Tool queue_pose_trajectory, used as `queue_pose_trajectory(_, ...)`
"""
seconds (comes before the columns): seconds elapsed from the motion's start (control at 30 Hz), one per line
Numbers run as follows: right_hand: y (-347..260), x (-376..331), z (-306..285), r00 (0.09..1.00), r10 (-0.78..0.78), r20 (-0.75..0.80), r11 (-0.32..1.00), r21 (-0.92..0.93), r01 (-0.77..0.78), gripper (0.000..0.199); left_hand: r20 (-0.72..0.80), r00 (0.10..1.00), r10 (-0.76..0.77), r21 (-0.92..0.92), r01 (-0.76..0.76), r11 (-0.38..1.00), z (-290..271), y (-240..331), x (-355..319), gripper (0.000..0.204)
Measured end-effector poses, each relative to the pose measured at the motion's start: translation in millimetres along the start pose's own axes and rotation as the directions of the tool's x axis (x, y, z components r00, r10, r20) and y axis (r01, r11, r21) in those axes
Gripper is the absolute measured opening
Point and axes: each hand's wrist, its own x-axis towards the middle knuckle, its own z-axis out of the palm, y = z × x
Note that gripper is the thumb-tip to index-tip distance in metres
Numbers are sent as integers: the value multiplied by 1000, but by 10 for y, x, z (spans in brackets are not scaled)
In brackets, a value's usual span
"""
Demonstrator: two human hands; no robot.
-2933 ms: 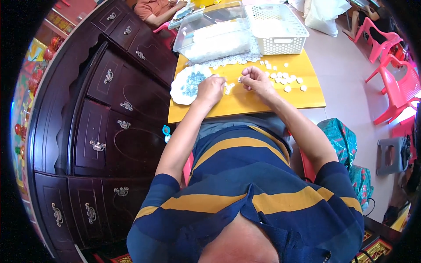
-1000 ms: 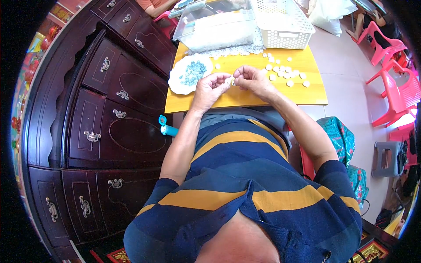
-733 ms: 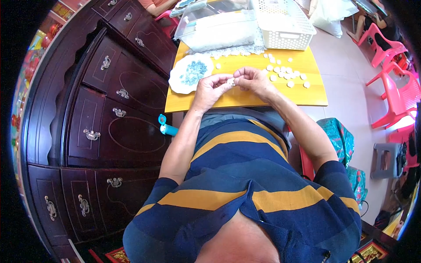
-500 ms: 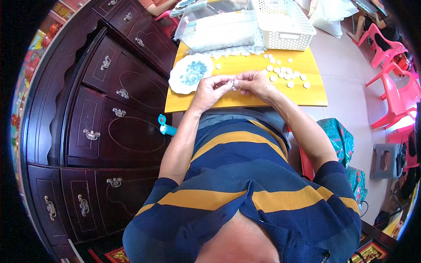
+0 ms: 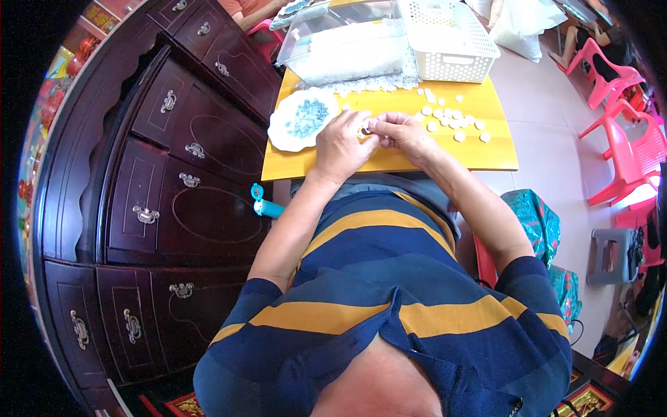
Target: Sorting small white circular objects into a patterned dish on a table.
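Pinching a small, pale, hard-looking piece [image 5: 365,130] btwn the fingertips of both hands, over the front half of the glossy yellow wooden tabletop [image 5: 479,158]; can't tell its ht above the wood. L hand [image 5: 341,141]: back upward, fingers curled, thumb drawn in, narrow grip on the piece. R hand [image 5: 405,133]: thumb & forefinger nearly together on its other side; remaining fingers folded.

Main risk, IMO: a slip. Piece is tiny & mostly covered, so uneven squeeze cd pop it out; w/ the table's near edge so close, it might bounce to lap or floor. Next: L hand sits right by the white scalloped dish [image 5: 281,136] of loose blue bits [image 5: 308,118], so a sideways knock cd shift or spill them. R hand swinging outward cd scatter the flat, roundish white discs [image 5: 455,124] nearby.

Orientation: only a sliver shows btwn fingertips, dark spot incl., so can't tell which way it points, nor its long axis, if any.
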Motion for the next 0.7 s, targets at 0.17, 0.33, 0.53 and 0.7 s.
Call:
queue_pose_trajectory(0.17, -25, -28, 35, 999, 31, -41, 986, 165, -24, 17, -50, 997, 56, -46, -58, 997, 2, 18, 45, 22)
queue_pose_trajectory(0.33, -15, -22, 4, 999, 50, -18, 988, 147, -47, 20, 34, 999, 27, -92, -24, 996, -52, 34, 48, 23)
queue_pose_trajectory(0.53, 10, -20, 24, 999, -14, -50, 998, 59, 17, 23, 51, 999, 12, -155, -4, 988, -67, 23, 88, 21)
queue_pose_trajectory(0.7, -16, -46, 91, 987, -113, -118, 993, 26, 117, 22, 22, 998, 52, -174, -48, 984, -79, 16, 137, 19)
